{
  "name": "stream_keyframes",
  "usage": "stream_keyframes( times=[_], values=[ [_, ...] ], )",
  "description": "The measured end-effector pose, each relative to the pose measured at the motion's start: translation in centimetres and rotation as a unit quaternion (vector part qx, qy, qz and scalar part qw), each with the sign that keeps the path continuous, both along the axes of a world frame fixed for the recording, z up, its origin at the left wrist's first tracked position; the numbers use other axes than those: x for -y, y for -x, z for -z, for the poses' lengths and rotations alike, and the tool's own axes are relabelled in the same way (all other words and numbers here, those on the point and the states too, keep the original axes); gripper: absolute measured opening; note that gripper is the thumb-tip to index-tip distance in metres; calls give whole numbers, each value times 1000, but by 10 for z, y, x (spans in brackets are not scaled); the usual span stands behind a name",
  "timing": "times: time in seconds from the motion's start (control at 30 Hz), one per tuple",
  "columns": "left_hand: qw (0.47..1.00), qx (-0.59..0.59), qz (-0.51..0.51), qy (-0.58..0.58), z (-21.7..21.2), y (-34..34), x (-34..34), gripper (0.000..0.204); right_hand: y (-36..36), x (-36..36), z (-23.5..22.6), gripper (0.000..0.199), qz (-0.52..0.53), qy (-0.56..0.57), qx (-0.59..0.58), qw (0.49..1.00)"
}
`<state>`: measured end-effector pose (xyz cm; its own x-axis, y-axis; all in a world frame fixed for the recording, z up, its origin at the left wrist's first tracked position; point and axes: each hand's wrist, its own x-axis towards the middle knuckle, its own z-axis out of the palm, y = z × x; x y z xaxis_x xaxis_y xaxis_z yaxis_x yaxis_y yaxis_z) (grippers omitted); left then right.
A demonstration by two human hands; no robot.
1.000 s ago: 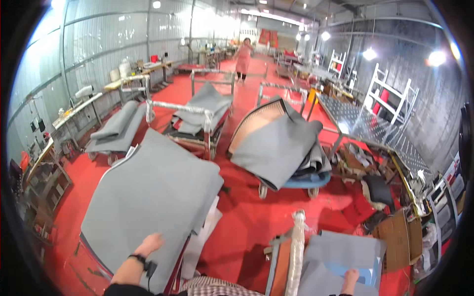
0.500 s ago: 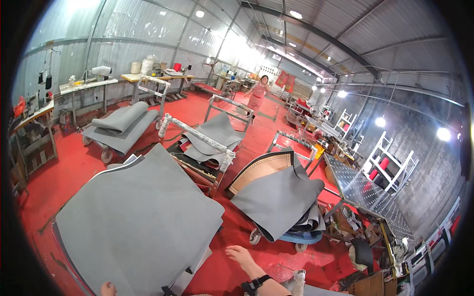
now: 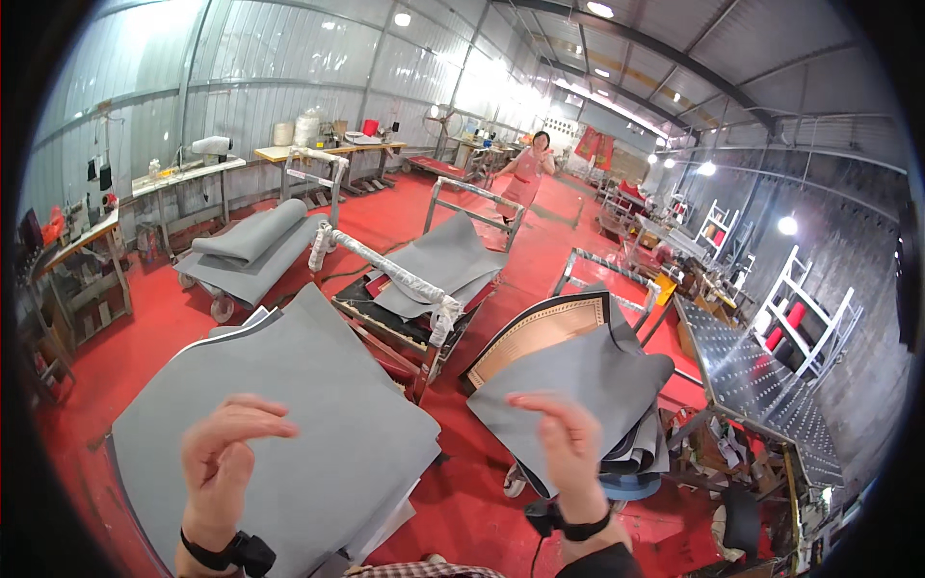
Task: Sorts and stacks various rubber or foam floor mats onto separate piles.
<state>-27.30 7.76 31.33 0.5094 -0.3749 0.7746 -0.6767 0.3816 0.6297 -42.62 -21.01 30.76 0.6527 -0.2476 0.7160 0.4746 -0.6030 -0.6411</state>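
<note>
My left hand (image 3: 229, 451) is raised above a large stack of grey sheets (image 3: 299, 385) on the left, with nothing in it. Its fingers are stretched out and bent toward the middle, apart from the thumb. Across from it, my right hand (image 3: 568, 438) hangs in front of a second pile of grey sheets (image 3: 568, 376) on a trolley, its fingers also pointing inward and slightly blurred. It holds nothing either. Each wrist wears a black strap with a small box. A tan patterned sheet (image 3: 530, 326) shows behind the grey ones on the right pile.
Two more trolleys, one with a folded grey sheet (image 3: 255, 246) and one with a wrapped handle (image 3: 385, 268), stand farther back. A dotted metal table (image 3: 761, 380) runs along the right. A person (image 3: 525, 173) stands in the aisle on the red floor (image 3: 385, 207).
Both hands have risen into view, the left from the lower edge and the right upward and to the right. The view has shifted slightly. The person in the aisle has raised a hand.
</note>
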Motion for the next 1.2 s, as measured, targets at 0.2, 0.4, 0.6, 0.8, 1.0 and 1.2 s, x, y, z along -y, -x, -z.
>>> stream_keyframes(
  times=[0.2, 0.4, 0.6, 0.8, 1.0, 1.2],
  values=[
    [943, 317, 65, 77, -114, 56, 105, 14, 33, 50, -91, 32, -126, 41, 159, 978],
    [980, -154, 96, 78, -97, 80, 109, 18, 17, 89, -119, 48, -292, 170, 316, 887],
    [989, -74, 98, 87, -105, 94, 111, 20, 66, 76, -149, 37, -259, 241, 186, 916],
    [992, 15, 80, 96, -109, 97, 105, 22, 91, 87, -151, 30, -247, 266, 152, 919],
    [983, 121, 65, 124, -120, 101, 98, 24, 117, 98, -158, 23, -234, 315, 124, 911],
    [960, 221, 57, 161, -128, 102, 93, 26, 143, 94, -172, 16, -213, 372, 87, 899]
  ],
)
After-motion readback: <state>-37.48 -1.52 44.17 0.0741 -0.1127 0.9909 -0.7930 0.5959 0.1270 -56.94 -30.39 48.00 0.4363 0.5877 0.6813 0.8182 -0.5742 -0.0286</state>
